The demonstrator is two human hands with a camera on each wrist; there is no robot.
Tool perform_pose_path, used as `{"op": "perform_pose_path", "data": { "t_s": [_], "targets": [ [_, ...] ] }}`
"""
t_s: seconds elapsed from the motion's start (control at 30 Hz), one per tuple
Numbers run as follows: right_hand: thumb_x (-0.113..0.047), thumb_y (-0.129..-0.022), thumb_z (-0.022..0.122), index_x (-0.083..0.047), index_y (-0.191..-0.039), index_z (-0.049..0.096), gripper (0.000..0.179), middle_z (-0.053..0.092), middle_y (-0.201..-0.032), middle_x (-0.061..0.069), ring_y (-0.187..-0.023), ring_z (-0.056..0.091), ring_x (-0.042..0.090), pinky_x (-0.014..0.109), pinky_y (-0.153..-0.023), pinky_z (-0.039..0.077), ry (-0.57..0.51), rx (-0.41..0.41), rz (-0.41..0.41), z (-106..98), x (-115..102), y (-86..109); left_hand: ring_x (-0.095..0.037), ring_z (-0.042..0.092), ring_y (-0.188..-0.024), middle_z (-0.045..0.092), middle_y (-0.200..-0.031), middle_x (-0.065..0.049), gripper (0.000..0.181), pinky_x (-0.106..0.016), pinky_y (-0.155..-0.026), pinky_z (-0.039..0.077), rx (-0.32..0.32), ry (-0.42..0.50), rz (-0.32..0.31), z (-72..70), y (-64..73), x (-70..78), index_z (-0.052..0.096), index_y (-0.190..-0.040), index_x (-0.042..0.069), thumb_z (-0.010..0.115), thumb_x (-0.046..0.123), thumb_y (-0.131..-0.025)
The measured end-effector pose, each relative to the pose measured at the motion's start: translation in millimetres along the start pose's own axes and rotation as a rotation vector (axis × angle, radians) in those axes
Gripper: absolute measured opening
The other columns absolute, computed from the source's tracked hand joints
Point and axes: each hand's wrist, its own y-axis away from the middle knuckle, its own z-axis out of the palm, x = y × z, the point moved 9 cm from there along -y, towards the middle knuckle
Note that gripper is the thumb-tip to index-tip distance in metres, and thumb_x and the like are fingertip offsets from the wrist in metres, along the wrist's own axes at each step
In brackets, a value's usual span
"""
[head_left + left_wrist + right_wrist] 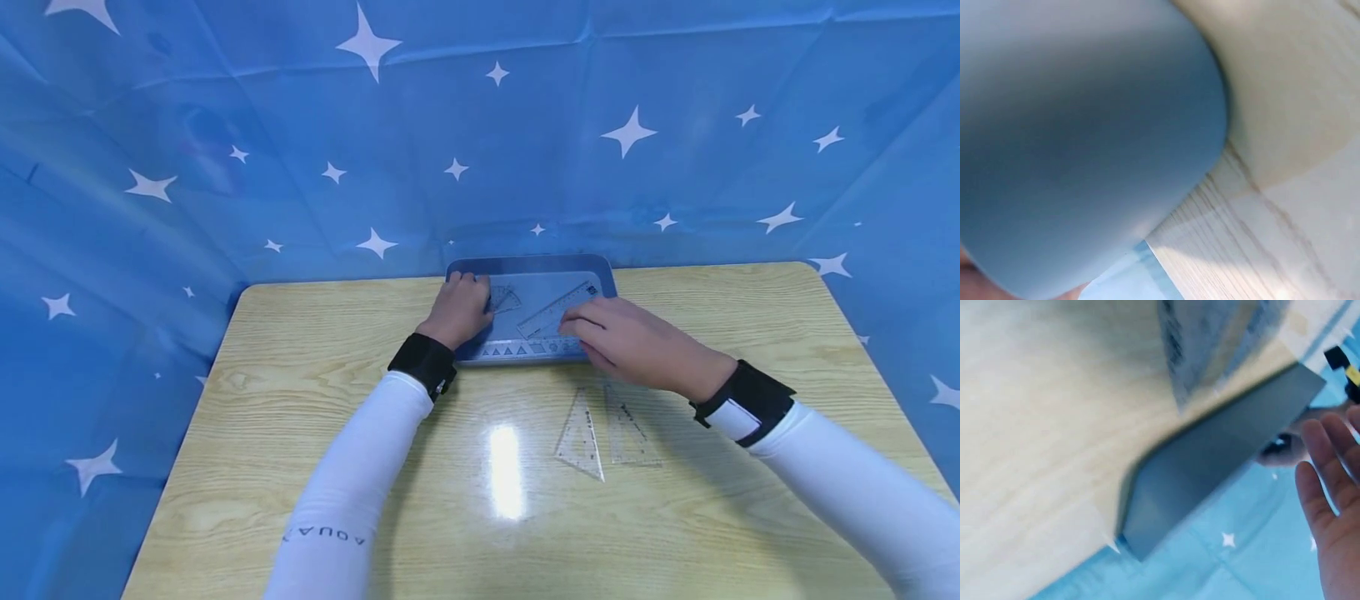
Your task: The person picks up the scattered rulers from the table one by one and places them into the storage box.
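Observation:
A grey-blue tray [534,265] stands at the back edge of the table. My left hand [461,307] grips its left rim; in the left wrist view the tray's outer wall [1091,131] fills much of the picture, with fingertips at its lower edge. Inside the tray lie a clear ruler [553,312] set diagonally, a stencil ruler [512,349] along the front and a clear protractor-like piece [506,299]. Over the front right corner hovers my right hand [626,340]; in the right wrist view its fingers [1325,459] are extended, holding nothing.
Two clear set squares, a left one [591,450] and a right one [637,454], lie on the wooden table [315,358] in front of the tray. A blue cloth [450,108] with white stars hangs behind the table and at both sides.

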Motion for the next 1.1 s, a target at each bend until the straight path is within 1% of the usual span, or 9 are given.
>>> {"op": "perform_pose_path", "data": {
  "t_s": [0.1, 0.27, 0.43, 0.5, 0.6, 0.73, 0.83, 0.93, 1.1],
  "targets": [
    [-0.002, -0.089, 0.075, -0.005, -0.120, 0.068, 0.032, 0.070, -0.117, 0.010, -0.104, 0.066, 0.024, 0.040, -0.085, 0.056, 0.021, -0.005, -0.018, 2.9, -10.6, 7.8, -0.032, 0.057, -0.102, 0.067, -0.116, -0.018, 0.037, -0.043, -0.093, 0.048, -0.004, 0.003, 0.003, 0.9, 0.6, 0.8, 0.066, -0.122, 0.000, 0.072, 0.027, -0.097],
    [-0.006, -0.089, 0.077, -0.006, -0.122, 0.067, 0.034, 0.070, -0.115, 0.007, -0.103, 0.066, 0.021, 0.036, -0.084, 0.056, 0.032, -0.016, -0.050, 13.0, -29.1, 18.6, -0.035, 0.058, -0.109, 0.064, -0.121, -0.020, 0.038, -0.046, -0.096, 0.051, -0.009, 0.010, 0.017, 1.1, 1.3, 1.5, 0.064, -0.127, -0.002, 0.070, 0.023, -0.099],
    [-0.012, -0.099, 0.065, -0.006, -0.123, 0.066, 0.024, 0.070, -0.116, 0.005, -0.105, 0.067, 0.019, 0.036, -0.088, 0.057, 0.010, -0.034, -0.069, 26.6, -43.5, 31.1, -0.036, 0.060, -0.111, 0.063, -0.121, -0.021, 0.037, -0.047, -0.095, 0.053, -0.014, -0.021, 0.041, 1.3, 2.8, 3.7, 0.064, -0.128, -0.003, 0.067, 0.023, -0.102],
    [-0.012, -0.101, 0.063, -0.007, -0.124, 0.066, 0.024, 0.070, -0.117, 0.005, -0.105, 0.066, 0.019, 0.036, -0.088, 0.057, 0.006, -0.059, -0.065, 33.0, -45.9, 36.3, -0.035, 0.061, -0.110, 0.064, -0.120, -0.020, 0.037, -0.046, -0.094, 0.053, -0.016, -0.036, 0.047, 1.7, 3.1, 4.3, 0.064, -0.128, -0.003, 0.066, 0.024, -0.102],
    [-0.009, -0.095, 0.068, -0.010, -0.127, 0.067, 0.031, 0.069, -0.120, 0.004, -0.108, 0.066, 0.021, 0.038, -0.090, 0.057, 0.005, -0.128, -0.047, 43.6, -47.3, 44.9, -0.034, 0.061, -0.109, 0.064, -0.118, -0.019, 0.036, -0.046, -0.093, 0.054, -0.013, -0.048, 0.045, 1.9, 2.9, 3.7, 0.065, -0.127, -0.002, 0.066, 0.024, -0.102],
    [-0.011, -0.094, 0.071, -0.016, -0.131, 0.068, 0.037, 0.069, -0.126, 0.001, -0.116, 0.065, 0.021, 0.042, -0.096, 0.056, -0.008, -0.229, 0.004, 56.6, -47.1, 57.3, -0.033, 0.060, -0.109, 0.063, -0.118, -0.019, 0.037, -0.045, -0.094, 0.053, -0.011, -0.044, 0.038, 3.1, 1.8, 3.0, 0.064, -0.128, -0.003, 0.065, 0.025, -0.103],
    [-0.015, -0.094, 0.072, -0.017, -0.132, 0.068, 0.037, 0.068, -0.128, 0.001, -0.119, 0.065, 0.022, 0.044, -0.098, 0.055, -0.008, -0.256, 0.016, 62.4, -48.6, 63.2, -0.034, 0.058, -0.112, 0.061, -0.123, -0.020, 0.042, -0.046, -0.098, 0.052, -0.015, -0.009, 0.027, 3.1, 2.2, 1.7, 0.062, -0.132, -0.004, 0.063, 0.027, -0.104],
    [-0.017, -0.093, 0.075, -0.015, -0.132, 0.068, 0.040, 0.067, -0.128, 0.002, -0.119, 0.064, 0.023, 0.044, -0.099, 0.054, 0.004, -0.260, 0.006, 65.2, -50.8, 65.0, -0.036, 0.055, -0.117, 0.058, -0.127, -0.022, 0.043, -0.046, -0.103, 0.049, -0.008, 0.050, 0.025, -0.2, 5.4, 1.4, 0.060, -0.132, -0.005, 0.062, 0.029, -0.104],
    [-0.021, -0.091, 0.078, -0.015, -0.132, 0.068, 0.043, 0.066, -0.126, 0.002, -0.119, 0.063, 0.023, 0.043, -0.100, 0.054, 0.001, -0.278, 0.022, 69.6, -50.4, 62.7, -0.037, 0.053, -0.119, 0.057, -0.129, -0.023, 0.042, -0.046, -0.105, 0.046, 0.065, 0.071, 0.073, -12.5, 18.0, 2.5, 0.061, -0.131, -0.003, 0.062, 0.030, -0.105]
  ]
}}
